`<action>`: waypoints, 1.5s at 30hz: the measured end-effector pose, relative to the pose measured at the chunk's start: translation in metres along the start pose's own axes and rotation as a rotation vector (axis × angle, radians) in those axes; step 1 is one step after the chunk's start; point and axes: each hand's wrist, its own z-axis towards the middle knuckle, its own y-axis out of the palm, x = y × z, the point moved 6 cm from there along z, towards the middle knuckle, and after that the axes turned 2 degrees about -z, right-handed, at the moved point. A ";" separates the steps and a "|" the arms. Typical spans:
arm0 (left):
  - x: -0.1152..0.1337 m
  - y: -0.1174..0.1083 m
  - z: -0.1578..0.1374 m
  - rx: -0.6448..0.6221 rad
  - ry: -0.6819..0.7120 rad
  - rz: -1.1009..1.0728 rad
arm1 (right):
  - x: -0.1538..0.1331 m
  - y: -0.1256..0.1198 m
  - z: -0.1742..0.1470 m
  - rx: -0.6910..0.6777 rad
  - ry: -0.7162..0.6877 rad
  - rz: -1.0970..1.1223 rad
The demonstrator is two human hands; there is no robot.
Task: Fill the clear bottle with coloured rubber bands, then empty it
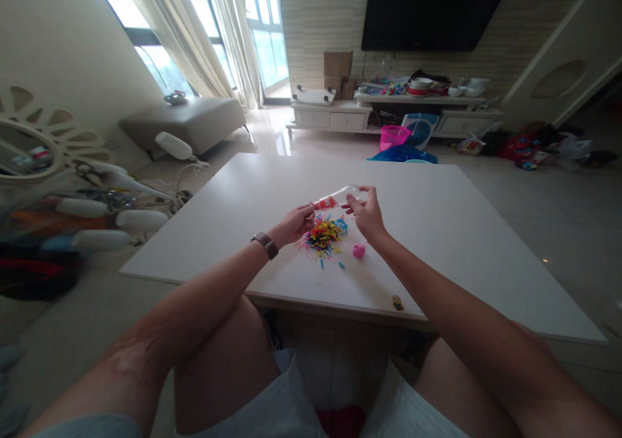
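A clear see-through bottle (344, 195) with red markings lies tilted between my two hands, just above the white table. My left hand (295, 224) pinches its lower left end by the red part. At the rounded upper right end, the fingers of my right hand (367, 214) are closed around it. Below the bottle, a loose pile of small colourful bands or strips (324, 234) is spread on the tabletop, yellow, red, black, blue and pink; their exact kind is too small to tell. A pink round piece (358, 251) sits right of the pile.
A small yellow cartoon figure (398, 303) lies near the front edge of the white table (427, 230). Beyond the table stand a pink basket (393, 137) and a blue plastic bag (402, 153). On the left, a lamp with white shades (140, 220) is close to the table.
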 end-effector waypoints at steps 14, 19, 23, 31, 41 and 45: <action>-0.017 -0.016 0.004 0.079 -0.174 0.215 | -0.007 -0.007 -0.006 0.061 -0.108 -0.480; -0.013 -0.015 -0.002 0.123 -0.143 0.403 | -0.019 -0.005 -0.010 0.017 -0.191 -0.728; -0.002 -0.004 -0.008 0.109 -0.035 0.553 | -0.024 0.004 -0.014 -0.063 -0.339 -0.890; 0.003 0.000 -0.007 0.089 0.149 0.742 | -0.026 0.015 -0.020 -0.172 -0.458 -1.077; 0.003 -0.007 -0.003 0.106 0.173 0.806 | -0.020 0.012 -0.013 -0.167 -0.439 -1.096; 0.002 -0.009 -0.003 0.130 0.135 0.772 | -0.035 0.007 -0.012 -0.158 -0.467 -1.018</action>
